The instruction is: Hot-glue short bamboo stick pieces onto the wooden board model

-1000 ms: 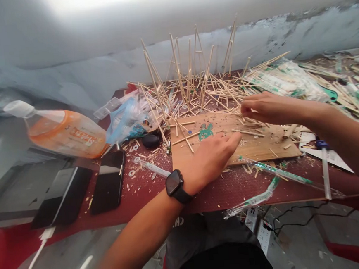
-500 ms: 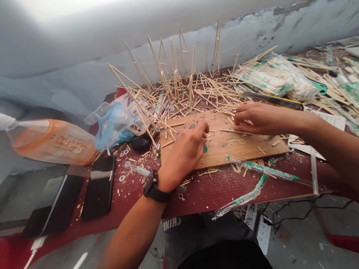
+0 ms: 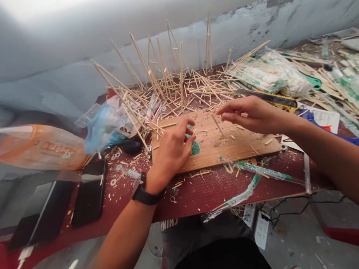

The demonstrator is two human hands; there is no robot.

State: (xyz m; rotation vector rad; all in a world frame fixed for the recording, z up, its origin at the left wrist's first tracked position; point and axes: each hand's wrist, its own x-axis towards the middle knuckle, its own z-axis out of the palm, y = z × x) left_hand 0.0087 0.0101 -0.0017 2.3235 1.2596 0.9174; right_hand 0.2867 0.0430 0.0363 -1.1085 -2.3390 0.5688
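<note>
A wooden board (image 3: 212,154) lies on the dark red table, strewn with small wood scraps. Over its left part is my left hand (image 3: 172,147), its fingers bent and apart with nothing plainly held. Beside that thumb, a flat green patch (image 3: 195,147) shows on the board. My right hand (image 3: 248,112) hovers above the board's right half, thumb and index finger slightly apart. A short thin wooden stick (image 3: 217,125) slants just left of and below those fingertips; no firm grip on it shows.
Behind the board, thin sticks (image 3: 181,74) stand and lie in a tangle. A utility knife (image 3: 270,98) and wrapped stick bundles (image 3: 265,76) are to the right. Plastic wrappers (image 3: 249,193) cross the front edge. A phone (image 3: 91,193) and orange bottle (image 3: 40,147) are left.
My right hand has lifted and opened slightly; the stick by it has swung from nearly level to steep. My left fingers have spread, uncovering more green. The whole view has shifted somewhat.
</note>
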